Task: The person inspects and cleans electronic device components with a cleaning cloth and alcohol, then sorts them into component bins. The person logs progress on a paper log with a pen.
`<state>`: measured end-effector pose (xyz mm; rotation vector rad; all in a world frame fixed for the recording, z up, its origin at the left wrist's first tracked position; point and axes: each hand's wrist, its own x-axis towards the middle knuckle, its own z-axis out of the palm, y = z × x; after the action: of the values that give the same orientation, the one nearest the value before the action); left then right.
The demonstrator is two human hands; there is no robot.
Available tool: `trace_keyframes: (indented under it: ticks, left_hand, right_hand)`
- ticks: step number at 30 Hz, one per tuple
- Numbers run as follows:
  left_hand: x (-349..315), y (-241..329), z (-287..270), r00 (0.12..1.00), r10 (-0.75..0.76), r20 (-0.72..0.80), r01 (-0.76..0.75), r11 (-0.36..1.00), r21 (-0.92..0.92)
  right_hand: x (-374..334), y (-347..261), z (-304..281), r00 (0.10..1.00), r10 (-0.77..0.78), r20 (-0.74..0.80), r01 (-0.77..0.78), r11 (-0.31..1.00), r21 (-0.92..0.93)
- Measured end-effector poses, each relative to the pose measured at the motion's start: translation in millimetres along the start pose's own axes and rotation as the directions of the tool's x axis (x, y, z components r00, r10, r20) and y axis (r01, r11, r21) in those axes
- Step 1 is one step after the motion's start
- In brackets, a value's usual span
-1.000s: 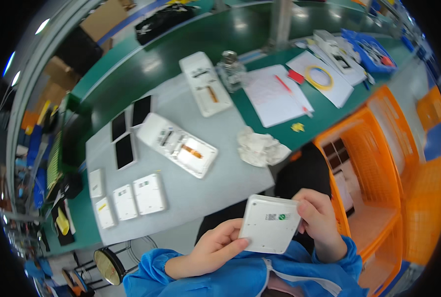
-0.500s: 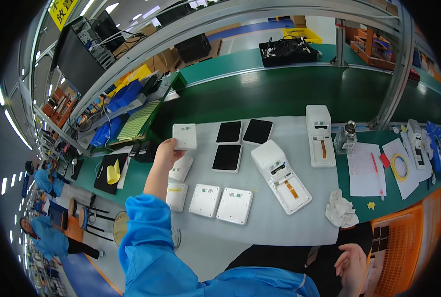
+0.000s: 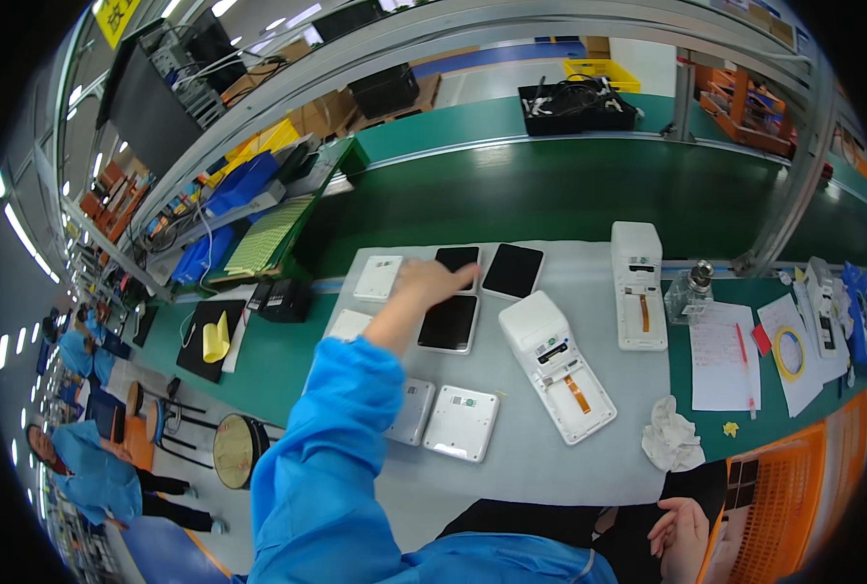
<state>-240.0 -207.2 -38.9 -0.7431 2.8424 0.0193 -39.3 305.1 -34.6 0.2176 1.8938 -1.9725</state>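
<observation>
My left hand (image 3: pixel 435 283) reaches over a black-screened square unit (image 3: pixel 457 259) at the back, fingers stretched out at its near edge; the hand and wrist cover part of it. Below and to the right lie two more, a near screen unit (image 3: pixel 447 323) and a far screen unit (image 3: pixel 513 270). Beside the hand, a white square unit (image 3: pixel 378 278) rests back side up. Other white units (image 3: pixel 461 423) lie nearer me, some partly hidden by my sleeve. My right hand (image 3: pixel 681 531) rests low at my lap, loosely bent and apart, holding nothing.
Two white handheld terminals lie on the grey mat: a tilted terminal (image 3: pixel 557 368) and an upright-lying terminal (image 3: pixel 638 292). At right are a glass bottle (image 3: pixel 690 290), crumpled white cloth (image 3: pixel 672 435), papers (image 3: pixel 726 360), yellow tape roll (image 3: pixel 789 353) and an orange crate (image 3: pixel 774 511). A metal frame (image 3: pixel 794 175) rises behind.
My left hand has put the white square unit down at the mat's far left and moved right to the black-screened units. My right hand stays at my lap.
</observation>
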Motion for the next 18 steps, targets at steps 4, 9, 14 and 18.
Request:
trace_keyframes:
  ticks: [4, 9, 14, 18]
  left_hand:
    - [-4.0, 22.2, -9.3, 0.998, -0.067, 0.021, 0.069, 0.995, -0.074]
    - [-44.9, 22.0, -41.1, 0.909, -0.256, -0.328, 0.054, 0.854, -0.517]
    - [-158.9, 44.4, -67.4, 0.747, 0.304, -0.591, -0.638, 0.577, -0.510]
    - [-308.4, 89.2, -33.6, 0.478, 0.703, -0.528, -0.873, 0.310, -0.377]
  right_hand:
    - [-2.6, 8.4, -7.9, 0.999, 0.014, 0.039, -0.014, 1.000, 0.006]
    - [-1.7, 20.6, -25.9, 0.989, 0.048, 0.140, -0.030, 0.992, -0.123]
    - [-8.6, 20.0, -15.2, 0.969, -0.005, 0.247, 0.041, 0.989, -0.143]
    - [-13.6, 33.6, 17.4, 0.886, -0.318, 0.338, 0.174, 0.902, 0.395]
